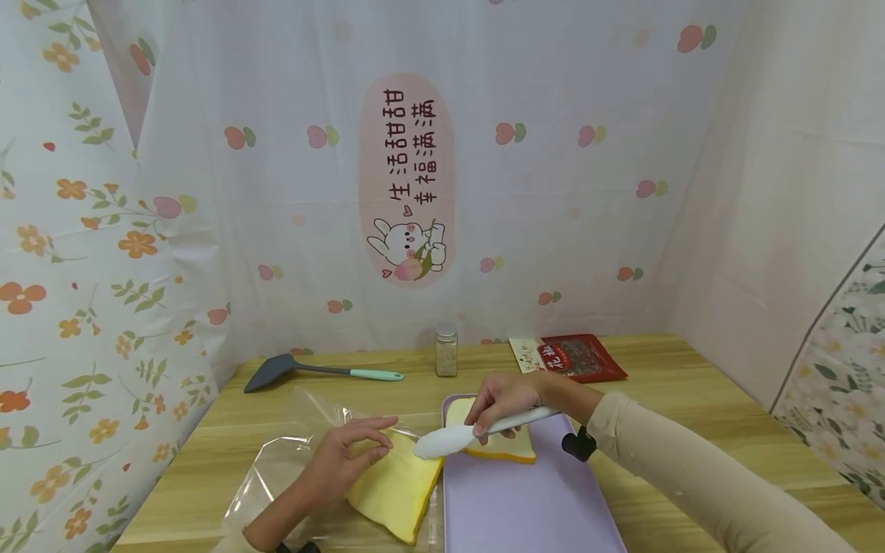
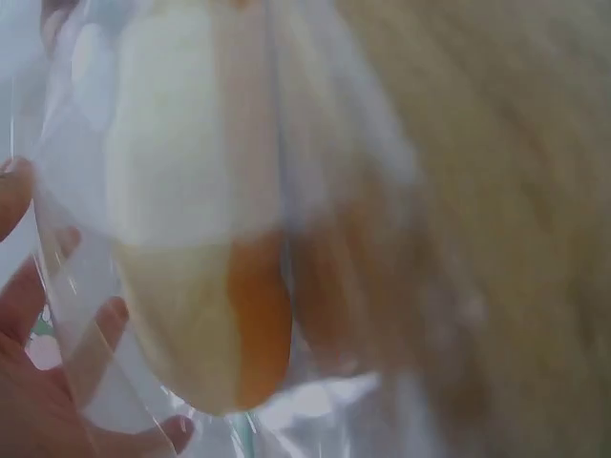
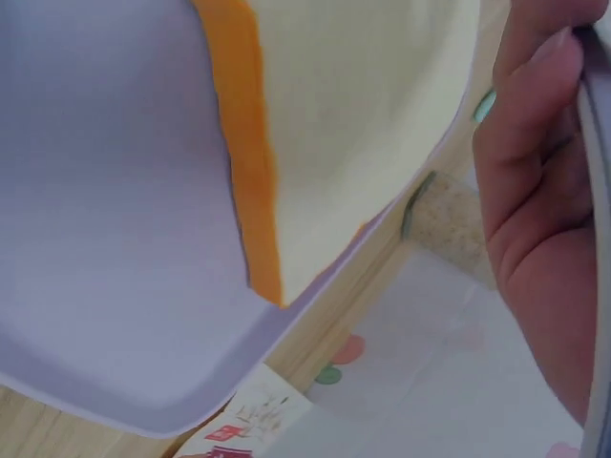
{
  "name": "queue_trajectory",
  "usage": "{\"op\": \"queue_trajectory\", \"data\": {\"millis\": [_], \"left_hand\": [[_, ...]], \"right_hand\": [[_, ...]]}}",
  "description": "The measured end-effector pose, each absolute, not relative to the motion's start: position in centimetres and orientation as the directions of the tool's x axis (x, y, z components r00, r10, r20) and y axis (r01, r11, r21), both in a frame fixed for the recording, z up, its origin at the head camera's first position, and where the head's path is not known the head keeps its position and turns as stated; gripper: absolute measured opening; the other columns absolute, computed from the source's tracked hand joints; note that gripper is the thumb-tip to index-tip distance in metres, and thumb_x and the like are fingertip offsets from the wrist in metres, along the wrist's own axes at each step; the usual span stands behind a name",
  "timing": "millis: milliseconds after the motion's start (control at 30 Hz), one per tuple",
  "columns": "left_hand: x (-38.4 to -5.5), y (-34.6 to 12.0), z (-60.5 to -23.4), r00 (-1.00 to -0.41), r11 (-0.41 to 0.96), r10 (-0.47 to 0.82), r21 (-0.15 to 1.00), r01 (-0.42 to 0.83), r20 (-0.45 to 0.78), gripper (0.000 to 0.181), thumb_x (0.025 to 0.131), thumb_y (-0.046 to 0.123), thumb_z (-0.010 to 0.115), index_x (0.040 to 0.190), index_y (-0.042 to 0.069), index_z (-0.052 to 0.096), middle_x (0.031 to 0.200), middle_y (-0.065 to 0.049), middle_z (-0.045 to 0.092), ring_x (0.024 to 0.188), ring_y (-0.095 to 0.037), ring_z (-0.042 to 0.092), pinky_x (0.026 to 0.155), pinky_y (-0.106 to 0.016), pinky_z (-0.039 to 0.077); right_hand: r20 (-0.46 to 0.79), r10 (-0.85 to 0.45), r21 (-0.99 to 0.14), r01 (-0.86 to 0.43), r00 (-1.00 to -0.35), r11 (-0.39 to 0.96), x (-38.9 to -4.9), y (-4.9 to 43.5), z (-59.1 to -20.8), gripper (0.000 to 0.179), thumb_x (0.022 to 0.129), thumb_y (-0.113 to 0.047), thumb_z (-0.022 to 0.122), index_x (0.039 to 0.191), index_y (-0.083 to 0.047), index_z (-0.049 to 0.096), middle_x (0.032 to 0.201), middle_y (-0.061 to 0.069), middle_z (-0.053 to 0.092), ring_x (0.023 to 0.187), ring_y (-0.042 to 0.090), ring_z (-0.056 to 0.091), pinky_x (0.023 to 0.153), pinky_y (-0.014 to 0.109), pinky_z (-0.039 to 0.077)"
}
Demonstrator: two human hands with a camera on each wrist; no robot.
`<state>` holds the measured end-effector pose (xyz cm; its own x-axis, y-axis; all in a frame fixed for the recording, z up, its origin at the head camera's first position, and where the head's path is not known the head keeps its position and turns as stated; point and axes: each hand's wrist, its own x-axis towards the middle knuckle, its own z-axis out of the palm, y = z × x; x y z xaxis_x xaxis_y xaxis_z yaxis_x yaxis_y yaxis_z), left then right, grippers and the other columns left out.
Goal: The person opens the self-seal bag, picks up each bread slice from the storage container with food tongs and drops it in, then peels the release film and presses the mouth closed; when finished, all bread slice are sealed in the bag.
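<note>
My right hand [image 1: 508,403] grips white-tipped tongs [image 1: 445,442] by the middle, with the tip over the upper edge of a bread slice [image 1: 397,484]. Whether the tips clamp the slice cannot be seen. Clear plastic bag film [image 1: 276,468] surrounds this slice, which has an orange crust in the left wrist view. Spread fingers of my left hand [image 1: 339,461] touch the film beside the slice; the left wrist view shows the fingers [image 2: 95,348] partly through it. A second bread slice [image 3: 344,124] lies on a purple tray [image 3: 105,219], below my right hand.
A dark turner [image 1: 276,370] with a mint handle lies at the back left of the wooden table [image 1: 187,468]. Behind the tray stand a spice jar [image 1: 445,352] and a red spice packet [image 1: 584,357]. Patterned curtains [image 1: 539,200] enclose the back and sides.
</note>
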<state>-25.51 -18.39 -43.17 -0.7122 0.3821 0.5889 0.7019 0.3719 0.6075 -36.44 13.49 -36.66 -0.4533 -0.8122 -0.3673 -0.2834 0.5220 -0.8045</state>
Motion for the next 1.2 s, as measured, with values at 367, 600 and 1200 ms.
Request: {"op": "queue_trajectory", "data": {"millis": [367,600,1200], "left_hand": [[-25.8,-18.9,-43.3,-0.819,0.485,0.365,0.66,0.573,0.442,0.005,0.097,0.021,0.065,0.093,0.02,0.068,0.129,-0.011,0.065,0.122,-0.034,0.059,0.098,-0.058,0.045],[-25.8,-18.9,-43.1,-0.813,0.502,0.375,0.64,0.582,0.445,0.005,0.097,0.02,0.065,0.093,0.02,0.068,0.127,-0.009,0.067,0.12,-0.033,0.061,0.096,-0.055,0.048],[-25.9,-18.9,-42.9,-0.803,0.458,0.404,0.663,0.592,0.437,0.006,0.097,0.016,0.064,0.093,0.019,0.067,0.127,-0.009,0.067,0.12,-0.036,0.06,0.095,-0.057,0.048]], "right_hand": [[-0.226,-0.751,-0.399,-0.644,-0.621,0.653,-31.2,13.8,-35.9,0.085,0.07,-0.055,0.082,0.135,-0.005,0.061,0.12,-0.006,0.066,0.098,0.005,0.058,0.081,0.026,0.05],[-0.176,-0.671,-0.227,-0.633,-0.721,0.74,-26.0,12.9,-35.6,0.104,0.061,-0.068,0.081,0.141,-0.007,0.055,0.11,-0.003,0.059,0.075,0.007,0.052,0.063,0.027,0.045],[-0.004,-0.633,-0.099,-0.63,-0.774,0.771,-24.1,12.9,-35.4,0.107,0.06,-0.066,0.082,0.139,-0.001,0.054,0.111,0.005,0.057,0.065,0.009,0.049,0.057,0.027,0.044]]}}
